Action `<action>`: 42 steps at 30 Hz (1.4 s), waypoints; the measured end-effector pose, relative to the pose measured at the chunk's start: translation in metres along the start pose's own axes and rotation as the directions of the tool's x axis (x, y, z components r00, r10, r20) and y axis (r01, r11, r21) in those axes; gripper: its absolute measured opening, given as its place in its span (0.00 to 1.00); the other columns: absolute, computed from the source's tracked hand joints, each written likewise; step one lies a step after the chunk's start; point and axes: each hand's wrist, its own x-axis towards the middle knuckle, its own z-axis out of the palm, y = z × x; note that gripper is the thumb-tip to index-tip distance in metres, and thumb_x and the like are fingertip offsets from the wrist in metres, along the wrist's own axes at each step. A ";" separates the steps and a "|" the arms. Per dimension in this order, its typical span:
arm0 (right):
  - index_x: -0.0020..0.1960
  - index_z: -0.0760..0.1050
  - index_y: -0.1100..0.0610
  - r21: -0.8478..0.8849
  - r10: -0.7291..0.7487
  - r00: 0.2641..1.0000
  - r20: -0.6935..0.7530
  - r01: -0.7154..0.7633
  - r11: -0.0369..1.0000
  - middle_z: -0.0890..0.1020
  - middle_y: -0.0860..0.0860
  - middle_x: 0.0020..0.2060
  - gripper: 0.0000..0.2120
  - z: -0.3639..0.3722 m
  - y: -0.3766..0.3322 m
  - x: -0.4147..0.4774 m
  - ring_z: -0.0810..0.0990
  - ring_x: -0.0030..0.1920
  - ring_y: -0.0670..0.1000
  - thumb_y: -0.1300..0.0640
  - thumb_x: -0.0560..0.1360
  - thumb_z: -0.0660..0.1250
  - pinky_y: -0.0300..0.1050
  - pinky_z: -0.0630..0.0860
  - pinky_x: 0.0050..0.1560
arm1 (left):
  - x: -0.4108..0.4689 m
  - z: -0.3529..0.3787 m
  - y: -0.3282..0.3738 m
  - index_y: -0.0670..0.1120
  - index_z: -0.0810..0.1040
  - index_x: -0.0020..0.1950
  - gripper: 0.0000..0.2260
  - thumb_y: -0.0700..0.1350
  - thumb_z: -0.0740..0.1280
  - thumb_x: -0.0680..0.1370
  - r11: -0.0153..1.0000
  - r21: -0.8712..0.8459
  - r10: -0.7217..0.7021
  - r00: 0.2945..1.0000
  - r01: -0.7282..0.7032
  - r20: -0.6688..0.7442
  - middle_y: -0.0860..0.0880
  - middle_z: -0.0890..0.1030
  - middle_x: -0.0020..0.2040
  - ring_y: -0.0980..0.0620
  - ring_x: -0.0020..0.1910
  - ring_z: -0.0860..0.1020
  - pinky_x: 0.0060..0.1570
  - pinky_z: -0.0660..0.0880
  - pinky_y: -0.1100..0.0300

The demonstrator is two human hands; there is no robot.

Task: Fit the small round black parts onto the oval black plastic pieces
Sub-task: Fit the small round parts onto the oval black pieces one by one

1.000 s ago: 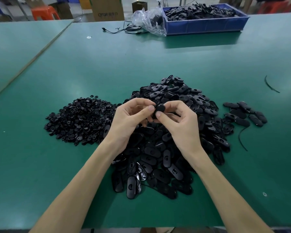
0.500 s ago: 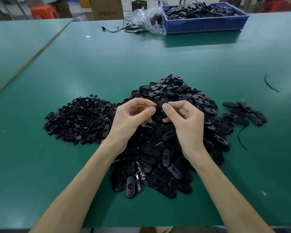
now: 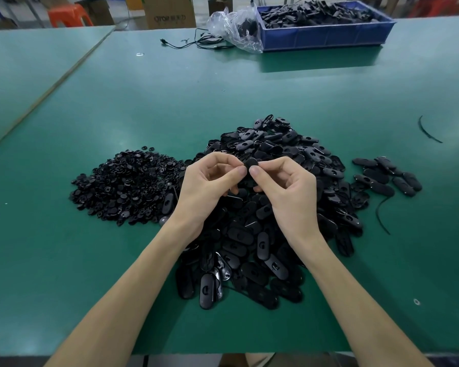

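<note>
Above oval pieces [image 3: 263, 234], left hand [image 3: 204, 186], right hand [image 3: 289, 192] still pinching part [image 3: 251, 163]

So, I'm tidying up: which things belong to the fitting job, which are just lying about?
Job: heap of small round black parts; pile of oval black plastic pieces; black piece pinched by left hand, right hand.
Stray: black cable; brown cardboard box; orange plastic stool.

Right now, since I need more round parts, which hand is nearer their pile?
Left. The left hand is at the round pile's right edge; the right hand is farther right, over the ovals.
</note>
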 end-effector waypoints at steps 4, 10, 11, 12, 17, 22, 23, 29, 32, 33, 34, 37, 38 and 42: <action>0.48 0.83 0.56 -0.008 -0.011 1.000 0.005 0.011 1.000 0.88 0.49 0.42 0.02 0.001 0.000 -0.001 0.87 0.44 0.48 0.59 0.78 0.76 0.45 0.84 0.49 | 0.000 -0.001 0.000 0.43 0.83 0.50 0.03 0.40 0.75 0.78 1.000 -0.006 -0.006 1.000 0.006 0.010 0.51 0.81 0.37 0.55 0.33 0.78 0.36 0.74 0.67; 0.47 0.83 0.55 -0.014 -0.025 1.000 0.017 0.025 1.000 0.87 0.49 0.42 0.03 0.000 0.000 0.001 0.87 0.45 0.47 0.60 0.78 0.76 0.44 0.83 0.50 | 0.001 -0.001 0.001 0.43 0.83 0.50 0.02 0.39 0.74 0.78 1.000 0.004 -0.011 1.000 0.011 0.011 0.51 0.81 0.36 0.55 0.33 0.78 0.36 0.74 0.67; 0.47 0.83 0.55 -0.012 -0.027 0.999 0.022 0.027 1.000 0.87 0.49 0.42 0.03 0.000 0.000 0.001 0.87 0.45 0.47 0.60 0.78 0.76 0.44 0.83 0.50 | 0.001 -0.001 0.000 0.43 0.83 0.50 0.02 0.39 0.74 0.78 1.000 0.005 -0.012 1.000 0.012 0.009 0.51 0.81 0.36 0.55 0.32 0.78 0.36 0.74 0.67; 0.47 0.83 0.54 -0.013 -0.030 0.999 0.026 0.030 0.999 0.87 0.49 0.42 0.03 0.001 0.001 0.001 0.87 0.45 0.47 0.60 0.78 0.76 0.44 0.83 0.50 | 0.001 -0.001 0.000 0.43 0.82 0.49 0.03 0.40 0.74 0.78 1.000 0.006 -0.014 1.000 0.014 0.006 0.51 0.81 0.36 0.55 0.32 0.78 0.35 0.74 0.67; 0.47 0.84 0.51 -0.010 -0.033 0.999 0.043 0.034 0.999 0.88 0.48 0.42 0.05 0.000 -0.001 0.001 0.87 0.44 0.47 0.60 0.77 0.77 0.41 0.82 0.49 | 0.001 -0.001 -0.001 0.44 0.82 0.49 0.04 0.40 0.75 0.78 1.000 0.004 -0.007 1.000 0.007 -0.011 0.50 0.81 0.37 0.57 0.34 0.78 0.36 0.74 0.67; 0.47 0.84 0.52 0.059 -0.019 0.999 0.045 0.016 0.998 0.88 0.48 0.41 0.05 -0.001 -0.003 0.001 0.87 0.42 0.46 0.61 0.77 0.77 0.37 0.81 0.47 | 0.002 -0.003 -0.002 0.45 0.81 0.54 0.09 0.44 0.77 0.76 1.000 0.001 -0.015 0.999 0.015 -0.038 0.47 0.83 0.47 0.55 0.43 0.80 0.38 0.75 0.65; 0.48 0.84 0.52 0.066 -0.015 0.999 0.049 0.012 0.998 0.88 0.48 0.41 0.05 -0.001 -0.003 0.001 0.87 0.42 0.46 0.61 0.77 0.77 0.36 0.81 0.46 | 0.002 -0.004 -0.001 0.45 0.82 0.56 0.10 0.43 0.76 0.77 1.000 -0.003 -0.021 1.000 0.021 -0.024 0.47 0.84 0.49 0.56 0.44 0.81 0.38 0.75 0.65; 0.51 0.85 0.52 0.046 -0.030 0.995 0.092 0.026 0.999 0.88 0.48 0.44 0.03 -0.002 -0.005 0.001 0.88 0.45 0.47 0.59 0.78 0.75 0.36 0.81 0.49 | 0.000 -0.003 0.000 0.41 0.84 0.56 0.07 0.39 0.73 0.79 0.999 0.016 0.032 0.999 -0.032 0.036 0.53 0.85 0.39 0.60 0.32 0.80 0.33 0.73 0.69; 0.52 0.85 0.50 0.015 -0.022 0.998 0.063 0.021 1.000 0.88 0.47 0.47 0.04 -0.003 -0.003 0.001 0.87 0.48 0.47 0.56 0.78 0.75 0.37 0.80 0.51 | 0.000 -0.003 0.001 0.39 0.84 0.55 0.06 0.39 0.73 0.79 0.999 0.017 0.050 0.999 -0.050 0.020 0.51 0.85 0.37 0.59 0.31 0.80 0.32 0.72 0.69; 0.52 0.85 0.49 0.002 -0.012 0.999 0.050 0.012 1.000 0.88 0.47 0.47 0.03 -0.004 -0.002 0.002 0.87 0.49 0.47 0.55 0.78 0.76 0.38 0.80 0.51 | 0.000 -0.004 0.001 0.39 0.84 0.54 0.06 0.39 0.74 0.79 0.999 0.014 0.045 0.999 -0.045 0.020 0.51 0.84 0.37 0.58 0.31 0.79 0.32 0.73 0.69; 0.52 0.86 0.49 -0.008 -0.004 0.999 0.044 0.005 1.000 0.88 0.47 0.48 0.03 -0.004 -0.002 0.002 0.86 0.50 0.46 0.54 0.78 0.75 0.39 0.80 0.52 | 0.000 -0.004 0.001 0.39 0.84 0.53 0.06 0.40 0.74 0.78 0.999 0.010 0.032 0.999 -0.032 0.024 0.50 0.84 0.36 0.57 0.31 0.79 0.32 0.73 0.69; 0.51 0.85 0.50 -0.010 0.001 0.999 0.049 -0.001 1.000 0.88 0.45 0.45 0.02 -0.002 -0.003 0.002 0.85 0.47 0.42 0.54 0.80 0.74 0.37 0.79 0.49 | 0.001 -0.004 0.000 0.39 0.84 0.51 0.08 0.43 0.74 0.78 0.997 -0.066 -0.042 0.994 0.048 0.097 0.47 0.82 0.36 0.53 0.34 0.78 0.35 0.75 0.64; 0.50 0.85 0.50 -0.002 -0.001 0.999 0.049 0.001 1.000 0.88 0.44 0.44 0.02 -0.002 -0.004 0.002 0.85 0.45 0.41 0.55 0.80 0.73 0.35 0.79 0.47 | 0.001 -0.005 0.000 0.38 0.84 0.51 0.09 0.44 0.74 0.78 0.990 -0.116 -0.070 0.988 0.086 0.139 0.47 0.82 0.37 0.51 0.35 0.78 0.36 0.76 0.62; 0.49 0.85 0.52 0.057 0.009 0.999 0.047 -0.012 0.998 0.87 0.46 0.38 0.05 -0.002 -0.007 0.001 0.83 0.39 0.40 0.53 0.81 0.72 0.33 0.77 0.44 | 0.004 -0.008 -0.001 0.31 0.81 0.56 0.16 0.44 0.74 0.77 0.956 -0.231 -0.127 0.963 0.183 0.238 0.40 0.82 0.47 0.51 0.37 0.79 0.37 0.77 0.60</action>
